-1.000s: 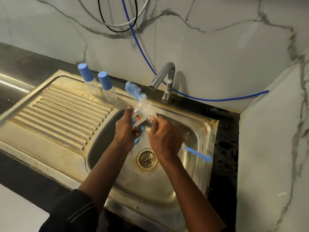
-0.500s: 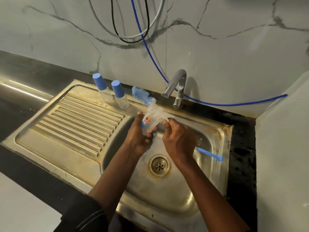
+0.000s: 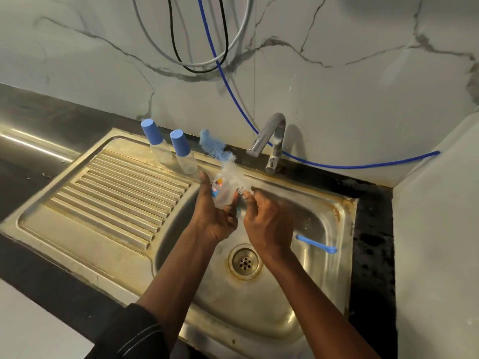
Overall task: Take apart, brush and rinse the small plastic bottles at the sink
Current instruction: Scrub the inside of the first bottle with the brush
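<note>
Right now the left hand [image 3: 215, 221] grips the small printed bottle [image 3: 222, 191] over the sink [image 3: 285, 320], while the right hand [image 3: 267, 224] clasps the bottle brush [image 3: 234, 174], bristles against it. I'd hold the bottle firm and twist the bristles round, working low above the basin.

I count three small clear plastic bottles [image 3: 222, 194], two blue-capped at upper left; one blue-and-white bristle brush [image 3: 211, 147]; one chrome tap [image 3: 269, 137].
</note>
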